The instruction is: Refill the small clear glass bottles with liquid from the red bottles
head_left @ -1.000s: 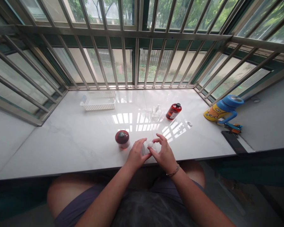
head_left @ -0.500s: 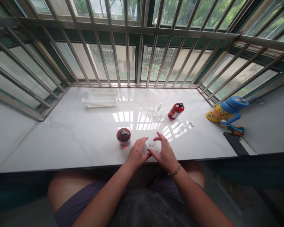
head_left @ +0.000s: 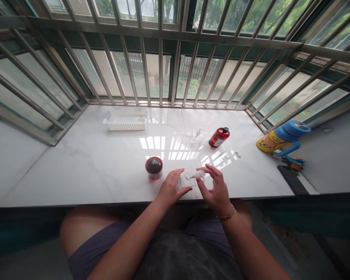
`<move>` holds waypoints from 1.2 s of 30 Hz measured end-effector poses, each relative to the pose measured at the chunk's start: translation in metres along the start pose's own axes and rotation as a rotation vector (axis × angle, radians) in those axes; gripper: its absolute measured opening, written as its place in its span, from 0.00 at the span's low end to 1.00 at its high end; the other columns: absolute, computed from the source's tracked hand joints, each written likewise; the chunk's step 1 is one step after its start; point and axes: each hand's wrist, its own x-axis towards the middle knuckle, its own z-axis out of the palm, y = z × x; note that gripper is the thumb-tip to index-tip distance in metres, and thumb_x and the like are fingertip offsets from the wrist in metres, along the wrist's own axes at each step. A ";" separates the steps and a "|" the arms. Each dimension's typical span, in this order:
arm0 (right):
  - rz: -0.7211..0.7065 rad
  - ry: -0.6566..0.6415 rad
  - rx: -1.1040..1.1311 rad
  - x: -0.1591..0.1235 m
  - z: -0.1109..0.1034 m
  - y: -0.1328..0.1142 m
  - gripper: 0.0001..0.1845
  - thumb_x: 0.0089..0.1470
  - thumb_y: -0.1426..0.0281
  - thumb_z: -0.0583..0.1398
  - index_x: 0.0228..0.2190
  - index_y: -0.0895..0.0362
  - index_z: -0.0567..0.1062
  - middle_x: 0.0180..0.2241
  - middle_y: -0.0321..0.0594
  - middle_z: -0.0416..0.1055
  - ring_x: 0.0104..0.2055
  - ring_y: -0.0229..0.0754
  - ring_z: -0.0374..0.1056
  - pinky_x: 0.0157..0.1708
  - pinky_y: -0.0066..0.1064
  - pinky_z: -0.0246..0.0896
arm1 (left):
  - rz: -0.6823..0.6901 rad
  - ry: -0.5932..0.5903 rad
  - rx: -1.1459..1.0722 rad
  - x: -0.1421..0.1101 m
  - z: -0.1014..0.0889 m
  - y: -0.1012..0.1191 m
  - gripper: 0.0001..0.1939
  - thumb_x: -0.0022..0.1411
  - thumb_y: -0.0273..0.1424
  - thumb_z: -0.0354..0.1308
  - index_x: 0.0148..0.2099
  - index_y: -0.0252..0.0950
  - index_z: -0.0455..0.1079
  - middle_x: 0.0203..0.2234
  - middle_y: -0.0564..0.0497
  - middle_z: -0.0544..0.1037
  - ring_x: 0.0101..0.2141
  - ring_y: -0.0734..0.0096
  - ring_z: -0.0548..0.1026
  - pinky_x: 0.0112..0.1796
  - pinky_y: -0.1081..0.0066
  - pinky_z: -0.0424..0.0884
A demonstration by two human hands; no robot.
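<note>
**Hand items**

- Left hand: narrow grip, fingers and thumb curled around the left end of a small clear plastic box, which sits on the sill near its front edge.
- Right hand: narrow pinch, with the thumb and forefinger at the end of a slim clear plastic piece. The piece reaches from the top of the box toward this hand. Whether it is still joined to the box cannot be told. A thin bracelet circles the wrist.

**Sill items**

- White marble-look window sill: bears all the items below, with sunlight reflections of the bars across its middle.
- Round red jar with dark lid: just left of the left hand.
- Clear pump bottle: toward the back, beyond the hands.
- Red bottle with black cap: lying tilted, just right of the pump bottle.
- White plastic basket: back left, against the window frame.
- Small white item: right of the red bottle, too small to identify.
- Yellow cartoon-print bottle with blue lid and handle: lying at far right.
- Black phone: face down or dark, at the front right corner.
- Small blue and orange toy: between the yellow bottle and the phone.

**Surroundings**

- Steel window bars: across the full width behind the sill.
</note>
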 end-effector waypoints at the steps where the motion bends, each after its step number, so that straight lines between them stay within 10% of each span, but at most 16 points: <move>1: 0.000 0.025 0.007 -0.001 -0.001 -0.001 0.36 0.62 0.73 0.66 0.66 0.50 0.60 0.52 0.47 0.76 0.56 0.52 0.75 0.62 0.56 0.68 | 0.000 0.000 0.004 0.000 0.000 0.000 0.41 0.60 0.41 0.74 0.70 0.44 0.61 0.62 0.42 0.75 0.62 0.51 0.73 0.63 0.49 0.73; 36: -0.271 0.001 -0.223 0.005 0.004 0.012 0.32 0.63 0.77 0.65 0.64 0.44 0.70 0.51 0.45 0.80 0.53 0.51 0.78 0.51 0.49 0.79 | 0.005 -0.005 -0.018 -0.002 0.003 -0.003 0.40 0.63 0.44 0.72 0.70 0.45 0.60 0.62 0.42 0.74 0.63 0.50 0.73 0.63 0.46 0.71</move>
